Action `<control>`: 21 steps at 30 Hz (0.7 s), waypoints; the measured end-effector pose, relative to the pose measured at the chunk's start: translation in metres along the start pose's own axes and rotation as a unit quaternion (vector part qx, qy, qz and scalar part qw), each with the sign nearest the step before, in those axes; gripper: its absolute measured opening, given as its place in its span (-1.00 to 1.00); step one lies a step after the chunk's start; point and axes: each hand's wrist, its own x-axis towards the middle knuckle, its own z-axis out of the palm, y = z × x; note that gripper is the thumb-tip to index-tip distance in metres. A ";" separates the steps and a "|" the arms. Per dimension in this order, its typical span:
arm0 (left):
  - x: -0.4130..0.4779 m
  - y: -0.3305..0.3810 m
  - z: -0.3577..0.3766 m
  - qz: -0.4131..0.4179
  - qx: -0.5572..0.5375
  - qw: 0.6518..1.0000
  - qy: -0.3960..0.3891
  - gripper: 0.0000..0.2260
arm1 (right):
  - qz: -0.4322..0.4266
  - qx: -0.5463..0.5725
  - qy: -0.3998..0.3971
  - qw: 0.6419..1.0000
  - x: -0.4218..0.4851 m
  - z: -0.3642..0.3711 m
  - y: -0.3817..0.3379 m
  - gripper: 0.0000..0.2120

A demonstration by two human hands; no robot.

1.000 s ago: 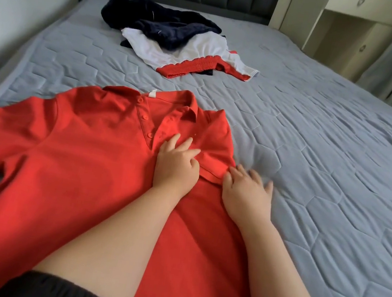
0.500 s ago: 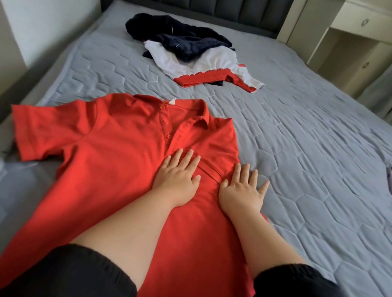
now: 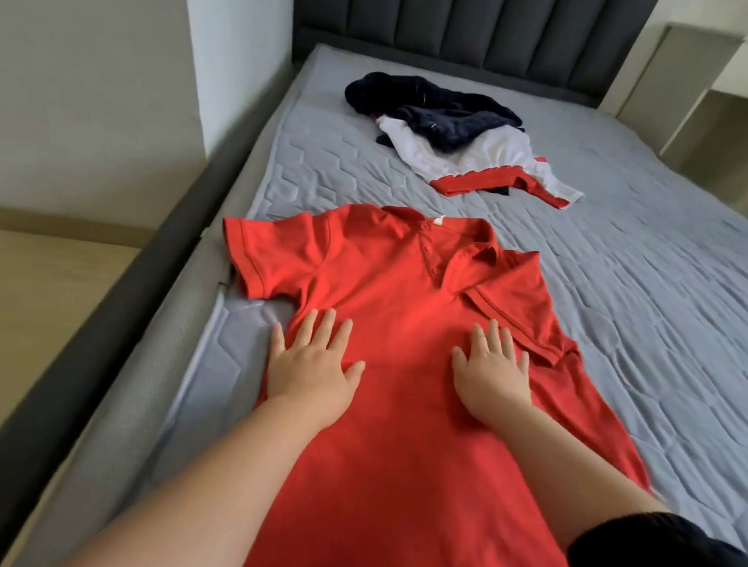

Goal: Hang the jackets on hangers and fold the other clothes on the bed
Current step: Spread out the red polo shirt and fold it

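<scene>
Left hand [image 3: 310,365]: flat, fingers straight and spread, pressing the red short-sleeved polo shirt [image 3: 386,453] under its sleeve.
Right hand [image 3: 491,379]: flat too, gripping nothing, beside the folded-in sleeve.
Shirt: face up on the grey quilted bed [image 3: 648,298]; probably soft, light and limp (creases easily), so pinch at shoulder and hem.
Heap of navy and white-red clothes [image 3: 455,136]: beyond, unfolded.

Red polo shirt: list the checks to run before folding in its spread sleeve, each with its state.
1. Red polo shirt lies flat, front up: ok.
2. Right-side sleeve is folded in over the chest: ok.
3. Left-side sleeve is folded in: not ok, it is spread out sideways.
4. Left hand and right hand press flat with straight fingers: ok.
5. Pile of clothes lies apart from the shirt: ok.
6. Hem lies smooth: cannot tell, it is out of view.
</scene>
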 end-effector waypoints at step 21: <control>0.050 -0.082 -0.031 -0.302 -0.787 0.538 0.018 -0.77 | -0.099 0.070 0.025 0.992 -0.027 0.059 -0.114 -0.45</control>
